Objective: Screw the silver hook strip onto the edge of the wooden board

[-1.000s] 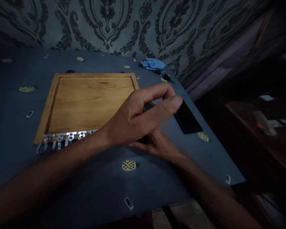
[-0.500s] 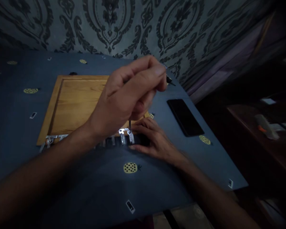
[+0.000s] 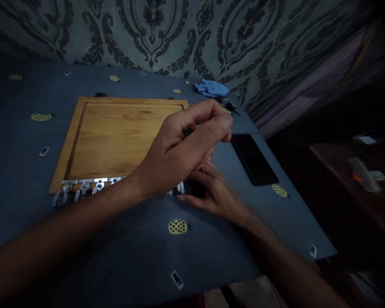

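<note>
A wooden board [image 3: 118, 141] with a raised frame lies on the table. Along its near edge runs a metal hook rail [image 3: 85, 185] with several hooks and screw heads. My left hand [image 3: 186, 147] is closed above the board's near right corner. It grips a screwdriver [image 3: 188, 132], of which only a bit of the dark handle shows between the fingers; its tip is hidden. Below it, my right hand [image 3: 213, 188] is closed at the right end of the rail, thumb on the near side and fingers on the far side. My left forearm covers the rail's middle.
A black phone [image 3: 255, 159] lies right of the board. Behind it are a blue cloth [image 3: 211, 88] and a dark object with a metal ring [image 3: 229, 105]. The blue tablecloth [image 3: 115, 252] has pineapple prints. Patterned wallpaper rises behind; a dark side surface stands at the right.
My left hand has come down and to the right, hiding the screwdriver's shaft that showed before. More hooks at the left and the blue cloth are now uncovered. My right hand stays at the rail.
</note>
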{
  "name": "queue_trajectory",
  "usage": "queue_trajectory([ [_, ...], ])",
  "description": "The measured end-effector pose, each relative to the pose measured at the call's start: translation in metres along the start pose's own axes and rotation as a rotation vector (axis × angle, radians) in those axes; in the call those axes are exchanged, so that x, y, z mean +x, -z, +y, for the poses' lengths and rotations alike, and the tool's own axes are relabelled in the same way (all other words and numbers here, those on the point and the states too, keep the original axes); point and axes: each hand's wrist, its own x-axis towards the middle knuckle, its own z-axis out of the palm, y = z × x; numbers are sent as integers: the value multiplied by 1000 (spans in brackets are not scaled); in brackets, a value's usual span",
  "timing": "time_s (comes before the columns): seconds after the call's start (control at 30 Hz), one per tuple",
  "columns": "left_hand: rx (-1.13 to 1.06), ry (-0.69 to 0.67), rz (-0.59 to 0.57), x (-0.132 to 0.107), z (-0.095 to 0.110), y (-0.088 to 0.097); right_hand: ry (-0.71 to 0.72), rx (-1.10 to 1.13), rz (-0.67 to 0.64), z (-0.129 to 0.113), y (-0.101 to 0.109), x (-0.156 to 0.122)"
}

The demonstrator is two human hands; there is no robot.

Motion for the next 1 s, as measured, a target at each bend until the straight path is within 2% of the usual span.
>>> queue_trajectory([
  [0.37,47,-18,-2,-4,-5,-2,35,-7,24,1,-2,0],
  [0.57,57,-29,-68,-2,-7,2,34,-2,21,2,-3,-1],
  [0.73,165,-39,-145,-2,-4,3,32,-15,41,1,-3,-2],
  [1.0,146,-26,-169,3,-3,0,13,-13,39,4,-6,-3],
])
